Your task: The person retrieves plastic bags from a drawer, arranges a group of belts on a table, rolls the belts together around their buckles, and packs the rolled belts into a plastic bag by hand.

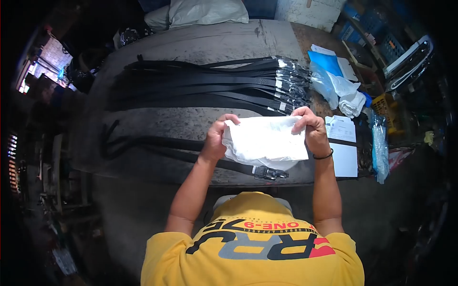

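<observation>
A folded white cloth (265,138) is stretched between my two hands above the front of the table; whether it is fabric or soft plastic is hard to tell. My left hand (218,137) grips its left edge with the fingers closed. At the upper right corner my right hand (312,132) pinches it, thumb on top. Just below the cloth lies a black belt (234,165) with a dark buckle (271,173) near the table's front edge. Behind it, a row of black belts (200,88) stretches across the table, their shiny, plastic-wrapped ends (292,86) toward the right.
On the right are printed papers (340,128), a blank white sheet (345,160), a crumpled white bundle (352,103), a blue packet (325,64) and a clear plastic wrapper (380,148). A yellow crate (385,112) stands beyond. White sacks (207,12) lie at the back.
</observation>
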`<state>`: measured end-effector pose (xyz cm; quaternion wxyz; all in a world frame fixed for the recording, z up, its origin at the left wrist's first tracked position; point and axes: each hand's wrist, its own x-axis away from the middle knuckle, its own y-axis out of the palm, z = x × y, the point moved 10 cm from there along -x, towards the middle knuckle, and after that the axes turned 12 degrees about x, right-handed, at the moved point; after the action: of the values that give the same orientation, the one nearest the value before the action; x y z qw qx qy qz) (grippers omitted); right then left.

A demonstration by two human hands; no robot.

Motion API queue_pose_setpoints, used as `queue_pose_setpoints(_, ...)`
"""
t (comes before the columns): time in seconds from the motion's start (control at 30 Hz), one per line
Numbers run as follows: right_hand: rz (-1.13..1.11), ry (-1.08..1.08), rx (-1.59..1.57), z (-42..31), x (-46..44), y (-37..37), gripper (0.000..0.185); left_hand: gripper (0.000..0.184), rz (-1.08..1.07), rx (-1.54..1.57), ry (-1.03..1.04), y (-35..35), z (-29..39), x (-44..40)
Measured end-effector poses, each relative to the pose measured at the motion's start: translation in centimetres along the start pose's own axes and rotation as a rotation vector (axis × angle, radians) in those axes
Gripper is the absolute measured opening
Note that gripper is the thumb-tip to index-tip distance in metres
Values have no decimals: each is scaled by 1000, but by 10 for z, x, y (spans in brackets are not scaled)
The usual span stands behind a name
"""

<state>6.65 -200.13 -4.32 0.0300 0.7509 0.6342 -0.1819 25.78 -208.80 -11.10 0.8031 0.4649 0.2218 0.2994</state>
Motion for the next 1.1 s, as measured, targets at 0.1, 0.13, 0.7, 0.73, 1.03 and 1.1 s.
queue_pose_setpoints(0.1, -74, 19, 54, -14, 7, 8, 17, 13, 27, 2, -98, -1, 7, 4)
queue_pose_setpoints(0.13, -255, 36, 144, -30, 12, 21, 14, 10, 15, -97, -132, -4, 6, 4)
queue_pose_setpoints(0.7, -68, 356, -127, 29, 14, 38, 31, 98, -68, -484, 118, 35, 32, -38)
queue_pose_setpoints(0.73, 44, 325, -173, 30, 11, 27, 26, 97, -40, -373, 37, 17, 9, -31)
queue_pose_setpoints(1.03, 65, 276, -384, 46, 15, 32, 23, 25, 151, -421, -1, 11, -48, -8)
queue_pose_setpoints(1.1, 46, 375, -389, 55, 22, 31, 14, 26, 168, -459, 3, 14, -43, -4)
